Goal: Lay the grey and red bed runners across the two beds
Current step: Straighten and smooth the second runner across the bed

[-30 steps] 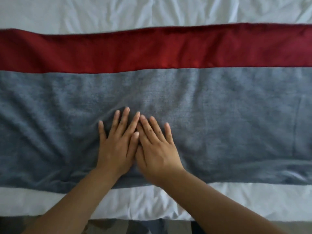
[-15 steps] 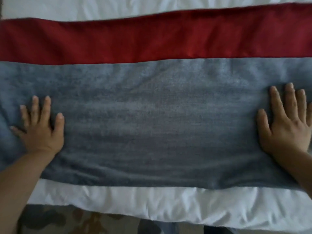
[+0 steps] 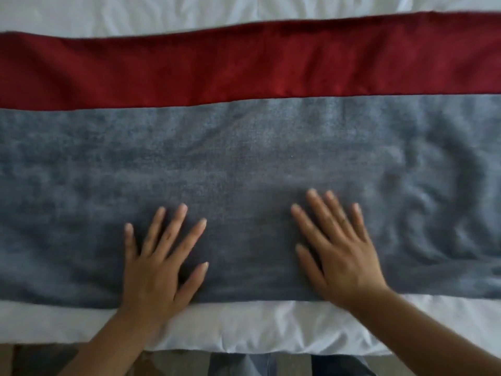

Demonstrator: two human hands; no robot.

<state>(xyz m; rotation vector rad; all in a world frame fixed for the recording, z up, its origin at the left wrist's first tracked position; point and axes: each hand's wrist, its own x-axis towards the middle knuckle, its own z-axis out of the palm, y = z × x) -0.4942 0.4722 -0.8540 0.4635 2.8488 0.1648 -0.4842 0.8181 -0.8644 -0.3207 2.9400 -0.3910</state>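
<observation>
Grey runner (image 3: 244, 158) is being pressed flat under the left hand (image 3: 160, 264) and right hand (image 3: 336, 251), both splayed, nothing gripped. Red runner (image 3: 244, 66) is lying just beyond both hands. Ripples (image 3: 433, 213) right of the right hand could be bunched by uneven sliding.

a bedroom, likely a hotel room: a bed (image 3: 244, 324) with white sheets fills the frame, dressed with a red runner (image 3: 244, 69) and a grey runner (image 3: 244, 158).
</observation>
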